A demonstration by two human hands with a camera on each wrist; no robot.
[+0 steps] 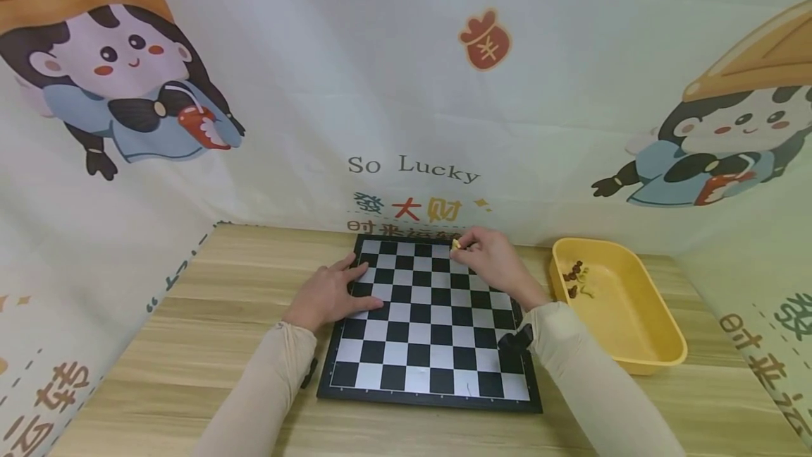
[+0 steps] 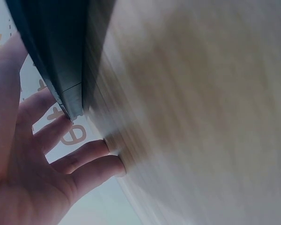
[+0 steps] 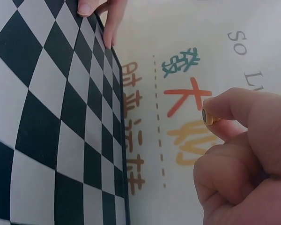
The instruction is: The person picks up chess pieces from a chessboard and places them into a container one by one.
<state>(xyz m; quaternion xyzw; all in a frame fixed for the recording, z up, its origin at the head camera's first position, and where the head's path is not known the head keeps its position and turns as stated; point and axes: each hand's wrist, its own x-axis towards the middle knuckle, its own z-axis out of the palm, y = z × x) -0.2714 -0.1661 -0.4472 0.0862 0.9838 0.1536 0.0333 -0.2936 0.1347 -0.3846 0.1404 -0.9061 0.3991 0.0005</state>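
A black-and-white chessboard (image 1: 419, 333) lies flat on the wooden table in the head view, no pieces standing on it. My left hand (image 1: 326, 295) rests spread at its left edge, thumb over the squares. In the left wrist view, two fingertips (image 2: 117, 165) of that hand come down at the tabletop beside the board's dark side. Between thumb and fingertips, my right hand (image 1: 497, 263) pinches a small gold chess piece (image 3: 207, 116) over the board's far edge. The piece's round base faces the right wrist camera; the fingers hide most of its body.
To the right of the board stands a yellow tray (image 1: 675, 348). Several small dark brown pieces (image 1: 573, 292) and gold pieces (image 1: 585, 275) lie at its far left end. A printed cloth (image 1: 285, 90) hangs right behind the table and along its sides.
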